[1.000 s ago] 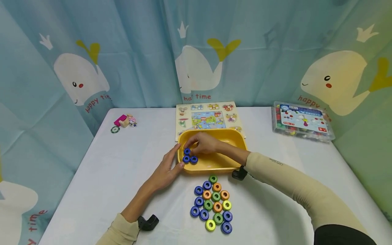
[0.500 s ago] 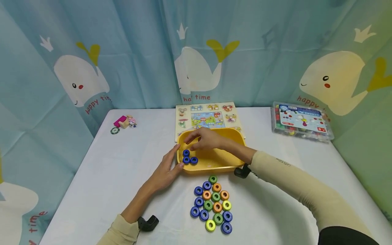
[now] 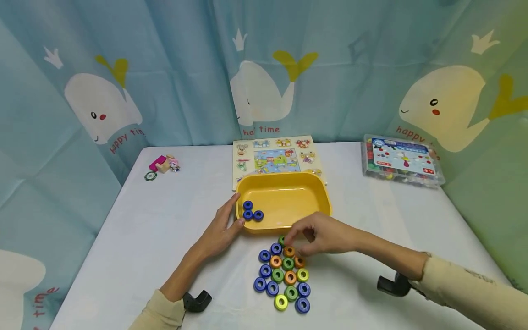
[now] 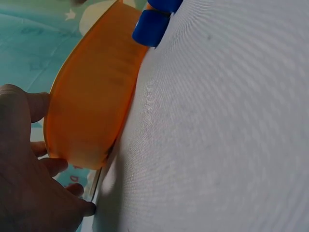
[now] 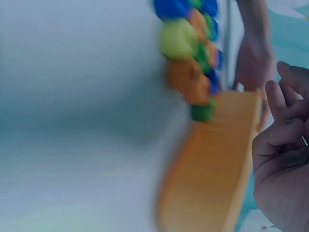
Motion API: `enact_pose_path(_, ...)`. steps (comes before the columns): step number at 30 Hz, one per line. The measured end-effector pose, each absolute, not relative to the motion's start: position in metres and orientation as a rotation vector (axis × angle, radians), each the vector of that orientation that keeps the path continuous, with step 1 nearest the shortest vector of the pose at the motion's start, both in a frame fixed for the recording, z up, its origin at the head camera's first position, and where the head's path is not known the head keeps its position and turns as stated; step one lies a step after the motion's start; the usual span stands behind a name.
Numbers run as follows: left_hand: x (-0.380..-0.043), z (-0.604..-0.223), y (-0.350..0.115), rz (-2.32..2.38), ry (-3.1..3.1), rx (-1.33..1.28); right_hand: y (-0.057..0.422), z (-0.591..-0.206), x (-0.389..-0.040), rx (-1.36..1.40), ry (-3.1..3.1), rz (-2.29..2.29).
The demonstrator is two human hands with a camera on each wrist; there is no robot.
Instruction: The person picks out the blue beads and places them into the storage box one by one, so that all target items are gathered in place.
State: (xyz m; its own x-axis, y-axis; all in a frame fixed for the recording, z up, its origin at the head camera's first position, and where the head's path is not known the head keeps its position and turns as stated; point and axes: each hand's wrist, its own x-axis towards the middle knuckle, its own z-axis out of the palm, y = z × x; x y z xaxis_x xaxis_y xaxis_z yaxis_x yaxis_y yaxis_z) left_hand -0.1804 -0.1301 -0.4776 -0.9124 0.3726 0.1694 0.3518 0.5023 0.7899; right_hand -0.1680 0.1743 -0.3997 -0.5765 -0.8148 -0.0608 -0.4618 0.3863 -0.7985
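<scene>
My left hand (image 3: 220,233) rests at the left end of the yellow tray (image 3: 288,228), fingers along its outer wall and thumb at the near corner. In the left wrist view its fingertips touch the tray's orange-looking side (image 4: 96,92). Three blue rings (image 3: 248,214) sit inside the tray at the left. My right hand (image 3: 327,233) hovers over the far end of a cluster of coloured rings, thumb and index finger apart with nothing between them. It partly covers a green ring (image 3: 282,240) and overlaps an orange ring (image 3: 299,261). The right wrist view is blurred.
Blue, green, orange and yellow rings (image 3: 281,302) lie closely together on the white table (image 3: 185,192) in front of the tray. Behind it lies a picture puzzle board (image 3: 243,158). A clear plastic case (image 3: 402,160) stands back right, and small toys (image 3: 162,164) lie back left.
My right hand has left the tray's inside and moved toward me and right, over the loose rings. The three blue rings stay in the tray. My left hand keeps its place.
</scene>
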Motion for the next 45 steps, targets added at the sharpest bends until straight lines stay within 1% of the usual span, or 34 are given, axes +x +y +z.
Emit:
enact_pose_path(5, -0.179, -0.478, -0.131, 1.394, 2.714, 0.663, 0.197, -0.425, -0.133, -1.009, 2.128, -1.158)
enact_pose_path(8, -0.18, -0.478, -0.132, 1.392, 2.727, 0.67, 0.201, -0.438, -0.122, -1.013, 2.105, -1.194)
enact_pose_path(11, -0.181, -0.478, -0.132, 1.404, 2.725, 0.67, 0.201, -0.449, -0.118, -1.092, 2.106, -1.17)
enact_pose_path(15, -0.181, -0.479, -0.13, 1.421, 2.709, 0.676, 0.2, -0.455, -0.117, -1.22, 2.128, -1.071)
enact_pose_path(20, -0.182, -0.48, -0.13, 1.43, 2.706, 0.679, 0.195, -0.453, -0.119, -1.353, 2.138, -0.947)
enact_pose_path(31, -0.182, -0.48, -0.13, 1.424, 2.711, 0.657, 0.193, -0.448, -0.127, -1.528, 2.126, -0.741)
enact_pose_path(38, -0.181, -0.479, -0.129, 1.426, 2.706, 0.643, 0.194, -0.449, -0.133, -1.564, 2.116, -0.648)
enact_pose_path(45, -0.181, -0.478, -0.129, 1.419, 2.704, 0.648, 0.194, -0.452, -0.134, -1.548, 2.09, -0.724)
